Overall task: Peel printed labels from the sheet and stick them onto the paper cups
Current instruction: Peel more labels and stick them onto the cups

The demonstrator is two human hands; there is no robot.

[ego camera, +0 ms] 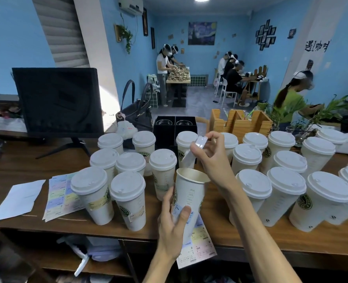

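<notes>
My left hand [174, 219] grips an open, lidless paper cup [190, 197] above the counter's front edge, thumb lying on a blue label stuck low on the cup's side. A label sheet [199, 248] with pastel labels hangs below the cup, seemingly held in the same hand. My right hand [212, 158] is raised just above the cup's rim and pinches a white lid [200, 142], tilted on edge. Another label sheet [61, 193] lies flat on the counter at left, partly under lidded cups.
Several lidded cups [128, 199] crowd the wooden counter [46, 219] left and right of my hands. A white paper [18, 201] lies far left, a monitor [56, 101] behind it. A black box [174, 124], wooden holder [240, 123] and handbag [136, 115] stand at the back.
</notes>
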